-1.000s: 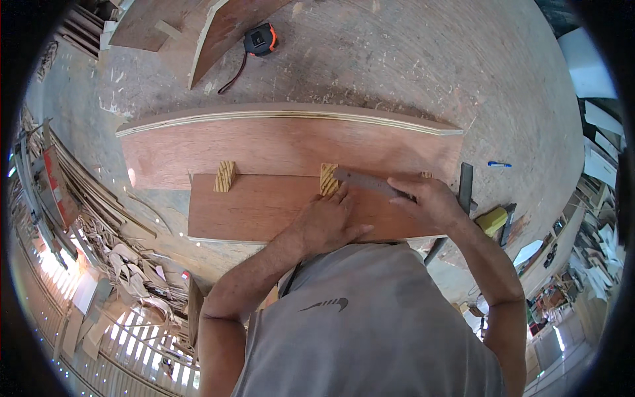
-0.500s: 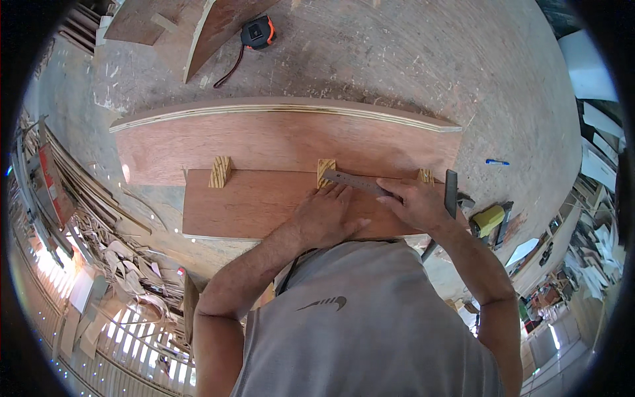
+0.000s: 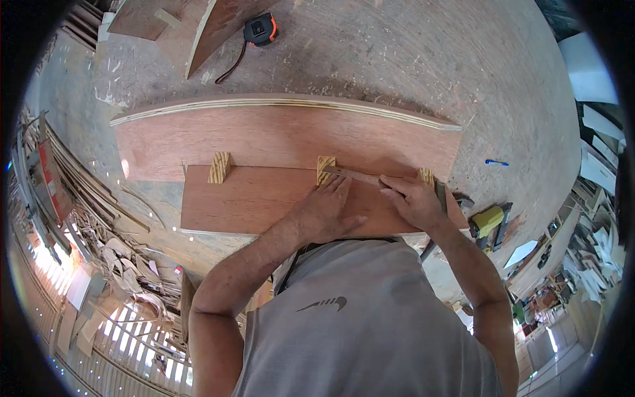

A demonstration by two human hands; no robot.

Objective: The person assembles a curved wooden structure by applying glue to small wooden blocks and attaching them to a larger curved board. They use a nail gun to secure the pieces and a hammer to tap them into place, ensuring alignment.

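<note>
A reddish-brown plywood board lies in front of me, against a longer plywood piece with a raised far edge. Small striped wood blocks stand along their joint: a left block, a middle block and a right block. My right hand is closed on a carpenter's square, its metal blade reaching the middle block. The square's dark stock shows partly beside that hand. My left hand lies flat on the board, thumb spread, fingertips at the blade by the middle block.
A black and orange tape measure with a strap rests on the worktable, near angled plywood panels. To the right are a blue pen and a yellow-green and black tool. Wood offcuts are piled at the left.
The square's blade has turned to lie flatter, and its stock has dropped lower beside my right hand. My left hand stays on the board, its fingers now closer to the blade.
</note>
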